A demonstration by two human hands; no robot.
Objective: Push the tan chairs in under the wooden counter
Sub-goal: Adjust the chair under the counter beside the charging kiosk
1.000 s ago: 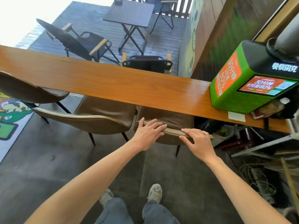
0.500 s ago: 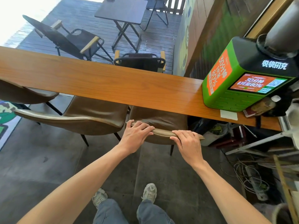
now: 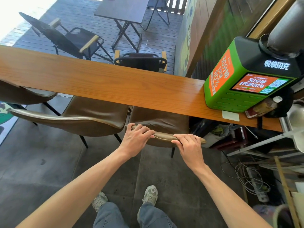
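A long wooden counter [image 3: 102, 83] runs across the view. Three tan leather chairs stand along its near side. The right chair [image 3: 158, 119] has its seat partly under the counter. My left hand [image 3: 136, 139] and my right hand [image 3: 189, 145] both grip the top edge of its backrest, fingers curled over it. The middle chair [image 3: 92, 112] sits just left of it, seat partly under the counter and its back turned left. Only part of the left chair [image 3: 21, 94] shows at the frame's edge.
A green charging kiosk [image 3: 238, 89] stands on the counter's right end, with a bottle [image 3: 264, 106] beside it. Boxes, metal frames and cables [image 3: 250, 178] crowd the floor at right. Black folding chairs [image 3: 74, 40] and a small table [image 3: 123, 9] stand on the deck beyond.
Both hands have tightened from resting flat to curling over the backrest. The right chair has slid a little further under the counter and the view has shifted forward.
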